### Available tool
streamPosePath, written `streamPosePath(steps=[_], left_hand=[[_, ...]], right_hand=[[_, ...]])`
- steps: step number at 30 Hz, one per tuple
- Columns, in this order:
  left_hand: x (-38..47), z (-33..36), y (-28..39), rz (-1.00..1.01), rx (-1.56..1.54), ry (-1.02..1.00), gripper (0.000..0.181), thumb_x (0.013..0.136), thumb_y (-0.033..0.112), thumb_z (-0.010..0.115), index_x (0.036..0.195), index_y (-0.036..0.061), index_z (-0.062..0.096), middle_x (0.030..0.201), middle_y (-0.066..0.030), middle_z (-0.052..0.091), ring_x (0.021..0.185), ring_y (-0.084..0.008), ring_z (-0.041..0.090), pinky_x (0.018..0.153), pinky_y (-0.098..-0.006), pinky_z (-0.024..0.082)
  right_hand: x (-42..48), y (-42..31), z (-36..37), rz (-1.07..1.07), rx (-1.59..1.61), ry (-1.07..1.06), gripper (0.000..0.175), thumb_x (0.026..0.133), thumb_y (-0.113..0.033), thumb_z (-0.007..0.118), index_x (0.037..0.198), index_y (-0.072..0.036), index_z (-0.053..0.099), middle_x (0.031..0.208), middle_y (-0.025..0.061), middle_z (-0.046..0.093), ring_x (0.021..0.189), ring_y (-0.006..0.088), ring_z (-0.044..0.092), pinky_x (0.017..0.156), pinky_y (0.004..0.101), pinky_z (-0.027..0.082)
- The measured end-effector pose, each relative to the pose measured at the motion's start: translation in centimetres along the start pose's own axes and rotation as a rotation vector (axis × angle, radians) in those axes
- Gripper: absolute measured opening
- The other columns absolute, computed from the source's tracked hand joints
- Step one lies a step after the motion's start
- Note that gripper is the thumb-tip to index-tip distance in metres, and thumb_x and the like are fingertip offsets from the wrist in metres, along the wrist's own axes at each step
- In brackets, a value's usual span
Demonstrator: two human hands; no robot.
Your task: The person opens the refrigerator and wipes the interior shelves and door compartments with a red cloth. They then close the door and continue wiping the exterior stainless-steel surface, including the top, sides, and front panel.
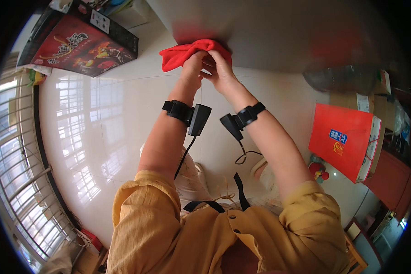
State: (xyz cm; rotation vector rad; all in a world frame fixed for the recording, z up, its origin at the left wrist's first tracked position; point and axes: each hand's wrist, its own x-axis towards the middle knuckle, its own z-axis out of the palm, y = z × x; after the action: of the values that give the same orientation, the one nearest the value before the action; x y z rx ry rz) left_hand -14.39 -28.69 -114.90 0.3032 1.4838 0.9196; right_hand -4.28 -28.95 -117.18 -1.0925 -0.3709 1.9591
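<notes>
A bright red cloth (178, 56) is bunched against the lower part of a large, glossy grey panel (267, 37), perhaps a refrigerator door. My left hand (194, 66) reaches into the cloth from the left, its fingers mostly hidden by the folds. Close beside it, my right hand (222, 70) has its fingertips tucked under the red fabric, which drapes over them. Both hands grip the cloth and nearly touch each other. Black straps with small cabled boxes circle both forearms.
Upper left stands a dark red printed carton (85, 44). On the right are a red gift box (342, 140), a brown cardboard box (349, 101) and a small colourful toy (318, 171). A barred window (17, 164) runs along the left, above glossy floor tiles (137, 102).
</notes>
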Motion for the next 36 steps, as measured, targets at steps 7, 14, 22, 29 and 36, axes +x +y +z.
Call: streamPosePath(steps=[7, 14, 22, 29, 36], left_hand=[[1.8, 0.1, -1.2, -0.087, -0.030, -0.013, 0.012, 0.089, 0.029, 0.060, 0.091, 0.0171, 0.063, 0.090, 0.0029, 0.062, 0.093, -0.0147, 0.054, 0.087, -0.0452, 0.040], [-0.5, -0.8, 0.6, 0.031, -0.156, -0.127, 0.034, 0.091, 0.035, 0.063, 0.117, 0.0126, 0.059, 0.121, -0.0084, 0.060, 0.116, -0.0246, 0.056, 0.100, -0.0517, 0.041], [-1.2, -2.2, 3.4, 0.111, -0.370, -0.101, 0.030, 0.095, 0.028, 0.062, 0.110, 0.0020, 0.055, 0.121, -0.0204, 0.060, 0.120, -0.0345, 0.058, 0.105, -0.0523, 0.046], [-1.4, -1.5, 3.6, 0.153, -0.307, -0.138, 0.060, 0.097, 0.032, 0.060, 0.142, -0.0038, 0.042, 0.143, -0.0275, 0.043, 0.129, -0.0368, 0.052, 0.109, -0.0500, 0.044], [-1.3, -1.1, 3.6, 0.142, -0.301, -0.095, 0.020, 0.094, 0.030, 0.063, 0.101, 0.0113, 0.062, 0.096, -0.0058, 0.065, 0.106, -0.0294, 0.067, 0.093, -0.0483, 0.051]], right_hand=[[3.6, 1.9, -1.2, 0.068, 0.293, 0.145, 0.016, 0.090, -0.022, 0.071, 0.100, -0.011, 0.065, 0.094, 0.0042, 0.067, 0.087, 0.0167, 0.063, 0.078, 0.0312, 0.052], [9.9, 5.2, -9.6, 0.119, 0.312, 0.538, 0.022, 0.087, -0.009, 0.066, 0.108, -0.012, 0.060, 0.103, 0.0062, 0.062, 0.082, 0.0167, 0.060, 0.069, 0.0301, 0.054], [6.4, -2.0, -29.2, -0.198, 0.363, 0.630, 0.045, 0.097, -0.045, 0.051, 0.137, -0.023, 0.051, 0.138, 0.0055, 0.057, 0.127, 0.0312, 0.052, 0.107, 0.0609, 0.041], [6.4, -3.5, -24.2, -0.286, 0.686, 0.283, 0.044, 0.095, -0.035, 0.049, 0.131, -0.011, 0.059, 0.140, 0.0091, 0.057, 0.132, 0.0324, 0.050, 0.113, 0.0550, 0.038], [5.9, 1.5, -10.2, 0.027, 0.730, 0.271, 0.043, 0.100, -0.038, 0.048, 0.131, -0.012, 0.060, 0.138, 0.0098, 0.059, 0.129, 0.0325, 0.052, 0.111, 0.0528, 0.041]])
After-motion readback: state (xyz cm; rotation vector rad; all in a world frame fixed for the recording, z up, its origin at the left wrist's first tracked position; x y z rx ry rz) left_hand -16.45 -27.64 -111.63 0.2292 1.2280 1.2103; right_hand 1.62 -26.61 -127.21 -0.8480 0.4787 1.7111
